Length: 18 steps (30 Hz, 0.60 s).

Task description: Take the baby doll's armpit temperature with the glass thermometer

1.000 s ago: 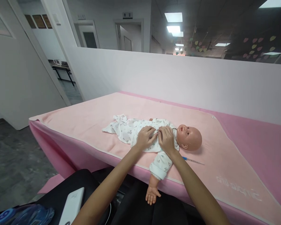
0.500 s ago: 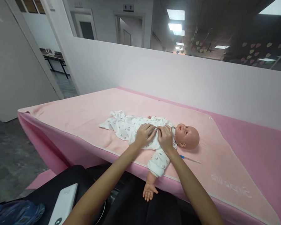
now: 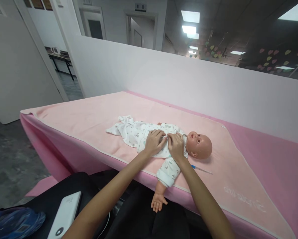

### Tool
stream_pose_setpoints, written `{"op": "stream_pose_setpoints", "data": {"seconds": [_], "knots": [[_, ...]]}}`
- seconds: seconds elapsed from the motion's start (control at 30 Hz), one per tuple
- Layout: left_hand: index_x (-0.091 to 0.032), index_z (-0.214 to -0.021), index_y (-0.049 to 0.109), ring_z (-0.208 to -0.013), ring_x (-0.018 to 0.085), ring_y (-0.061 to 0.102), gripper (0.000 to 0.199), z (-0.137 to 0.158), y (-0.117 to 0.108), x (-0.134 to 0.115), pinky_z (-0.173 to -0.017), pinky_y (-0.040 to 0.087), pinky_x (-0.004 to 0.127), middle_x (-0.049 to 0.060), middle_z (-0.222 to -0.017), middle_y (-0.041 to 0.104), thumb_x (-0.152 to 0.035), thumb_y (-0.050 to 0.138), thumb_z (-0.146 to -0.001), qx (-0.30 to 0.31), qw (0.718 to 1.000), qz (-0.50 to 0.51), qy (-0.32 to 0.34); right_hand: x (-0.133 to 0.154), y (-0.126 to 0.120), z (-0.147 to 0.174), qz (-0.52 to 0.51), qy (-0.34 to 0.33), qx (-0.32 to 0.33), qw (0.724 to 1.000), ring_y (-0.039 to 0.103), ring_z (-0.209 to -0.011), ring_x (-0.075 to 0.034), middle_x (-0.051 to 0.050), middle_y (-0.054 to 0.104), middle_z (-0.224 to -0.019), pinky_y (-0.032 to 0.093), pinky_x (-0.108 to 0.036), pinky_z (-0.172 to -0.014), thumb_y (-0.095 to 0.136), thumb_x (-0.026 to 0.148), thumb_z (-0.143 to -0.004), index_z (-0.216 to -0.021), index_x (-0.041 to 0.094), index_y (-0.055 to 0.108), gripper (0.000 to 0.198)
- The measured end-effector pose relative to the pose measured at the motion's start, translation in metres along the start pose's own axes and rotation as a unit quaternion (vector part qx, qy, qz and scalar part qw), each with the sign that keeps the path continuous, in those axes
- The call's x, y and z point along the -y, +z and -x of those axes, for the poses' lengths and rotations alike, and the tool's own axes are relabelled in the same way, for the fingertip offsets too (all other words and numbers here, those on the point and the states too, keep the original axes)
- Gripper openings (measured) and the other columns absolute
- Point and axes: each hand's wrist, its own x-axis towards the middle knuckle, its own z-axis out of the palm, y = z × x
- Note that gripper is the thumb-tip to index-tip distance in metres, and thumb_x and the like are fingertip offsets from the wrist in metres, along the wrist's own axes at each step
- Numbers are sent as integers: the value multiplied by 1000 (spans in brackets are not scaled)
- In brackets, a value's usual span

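On a pink-draped table [image 3: 89, 113], a baby doll [image 3: 200, 146] lies.
Left hand [image 3: 154, 142] and right hand [image 3: 176, 146] pinch its white printed clothes [image 3: 136, 134] at the chest; lower left, a bluish bottle [image 3: 17, 223], contents unclear.

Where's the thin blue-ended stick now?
In the head view, the stick lies right of centre on the pale-pink cloth, below the bald doll's head, beside the right forearm.

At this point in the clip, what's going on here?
A person's left hand and right hand are together on the chest of a baby doll, seemingly pinching its printed outfit. The doll lies on a pink mat, its near arm over the edge. A blue-ended stick lies near its head.
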Motion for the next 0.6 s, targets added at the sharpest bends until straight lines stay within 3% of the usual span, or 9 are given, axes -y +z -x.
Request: {"op": "stream_pose_setpoints", "data": {"seconds": [0.6], "knots": [[-19, -84, 53, -86, 15, 53, 18, 3, 3, 1, -81, 34, 33, 2, -91, 62, -26, 38, -89, -8, 1000, 7, 16, -1, 1, 1, -1, 2, -4, 1000, 56, -75, -16, -2, 65, -76, 36, -35, -87, 41, 11, -83, -86, 19, 57, 18]]}}
